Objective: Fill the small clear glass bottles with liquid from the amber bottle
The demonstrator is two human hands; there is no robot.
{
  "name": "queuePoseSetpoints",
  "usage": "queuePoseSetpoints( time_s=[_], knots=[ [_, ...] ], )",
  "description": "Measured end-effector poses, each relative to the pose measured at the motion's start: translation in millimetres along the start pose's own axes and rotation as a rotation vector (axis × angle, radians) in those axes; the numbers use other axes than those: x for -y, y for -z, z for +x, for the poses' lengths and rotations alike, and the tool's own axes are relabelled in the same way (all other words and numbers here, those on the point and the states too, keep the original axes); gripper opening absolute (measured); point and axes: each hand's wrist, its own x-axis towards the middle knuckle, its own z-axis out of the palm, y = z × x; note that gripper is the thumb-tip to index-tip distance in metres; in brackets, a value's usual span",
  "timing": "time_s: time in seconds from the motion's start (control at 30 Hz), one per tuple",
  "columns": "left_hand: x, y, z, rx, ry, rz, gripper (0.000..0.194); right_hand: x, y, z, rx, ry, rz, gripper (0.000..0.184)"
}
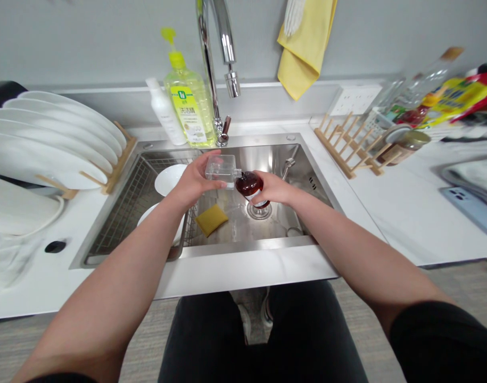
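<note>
Over the sink (pixel 285 244), my left hand (pixel 195 180) grips a clear square bottle (pixel 220 169) lying nearly level, its neck pointing right. My right hand (pixel 272 188) is closed around a dark amber bottle (pixel 249 183) with a pale label, tilted toward the left. The two bottle mouths meet or nearly meet; whether they touch, I cannot tell. Below them on the sink floor lies a yellow sponge cloth (pixel 211 219), and the drain (pixel 259 211) is under the amber bottle. White bowls (pixel 170 179) sit in the wire basket (pixel 119 213) at the sink's left, partly hidden by my left arm.
A chrome faucet (pixel 227 48) rises behind the sink, beside a yellow-green dish soap bottle (pixel 190 106) and a white bottle (pixel 165 114). White plates (pixel 47 143) stand in a rack at left. At right are a wooden rack (pixel 347 143), jars, and a phone (pixel 472 210).
</note>
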Motion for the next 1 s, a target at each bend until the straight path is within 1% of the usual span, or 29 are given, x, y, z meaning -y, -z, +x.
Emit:
queuePoseSetpoints(
  time_s=[0.53,0.73,1.0],
  knots=[
    [0.0,0.2,-1.1,0.005,0.004,0.017,0.106,-1.8,-0.4,0.6,-0.001,0.004,0.009,0.065],
    [1.6,1.6,-1.2,0.019,-0.016,0.019,0.104,-0.8,0.0,0.0,0.001,0.003,-0.007,0.064],
    [2.1,1.8,-1.0,0.023,-0.010,0.010,0.104,0.1,-0.2,-0.4,0.010,-0.001,-0.003,0.064]
  ],
)
